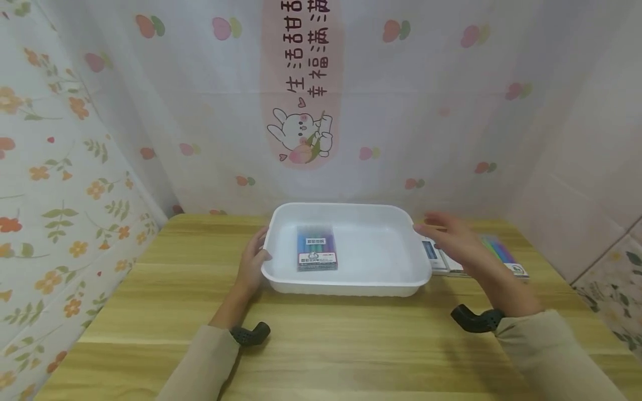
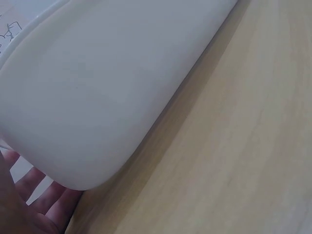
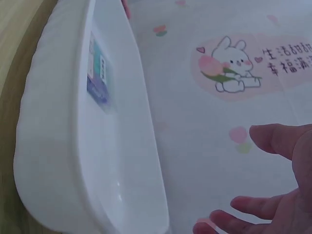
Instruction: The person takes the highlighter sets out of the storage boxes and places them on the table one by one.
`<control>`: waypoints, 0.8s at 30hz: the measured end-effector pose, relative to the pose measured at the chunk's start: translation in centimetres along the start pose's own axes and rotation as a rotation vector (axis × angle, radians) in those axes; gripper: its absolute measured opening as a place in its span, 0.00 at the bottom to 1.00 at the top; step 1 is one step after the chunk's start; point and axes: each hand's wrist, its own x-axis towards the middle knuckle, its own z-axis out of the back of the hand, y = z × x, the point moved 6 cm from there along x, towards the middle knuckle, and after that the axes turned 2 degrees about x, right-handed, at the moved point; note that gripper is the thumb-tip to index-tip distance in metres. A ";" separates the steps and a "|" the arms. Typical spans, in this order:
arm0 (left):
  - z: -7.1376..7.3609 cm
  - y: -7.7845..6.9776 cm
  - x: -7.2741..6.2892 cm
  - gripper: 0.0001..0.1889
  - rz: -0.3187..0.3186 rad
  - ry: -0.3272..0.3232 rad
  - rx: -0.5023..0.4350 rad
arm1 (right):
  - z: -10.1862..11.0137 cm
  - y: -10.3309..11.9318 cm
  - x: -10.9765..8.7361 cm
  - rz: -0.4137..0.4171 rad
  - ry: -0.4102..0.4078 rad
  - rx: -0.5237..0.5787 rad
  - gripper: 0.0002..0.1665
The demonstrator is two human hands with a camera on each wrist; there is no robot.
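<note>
Tray point(image 2: 107, 92) hides pack point(image 1: 317, 248) in left-wrist view; head shows it.

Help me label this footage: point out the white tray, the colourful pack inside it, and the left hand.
White tray point(image 1: 381, 250): head view, bare floor
Colourful pack point(image 1: 317, 248): head view, middle of its labelled face
Left hand point(image 1: 253, 260): head view, back of the hand
</note>
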 end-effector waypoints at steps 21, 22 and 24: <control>-0.1 0.0 -0.2 0.35 0.005 -0.018 -0.004 | -6.9 3.9 5.0 -0.062 0.225 0.139 0.48; -0.1 0.0 -0.2 0.35 0.003 -0.016 -0.002 | -7.1 4.1 5.1 -0.067 0.231 0.140 0.48; -0.1 0.0 -0.1 0.35 -0.004 -0.017 -0.001 | -7.5 4.4 5.4 -0.071 0.239 0.138 0.47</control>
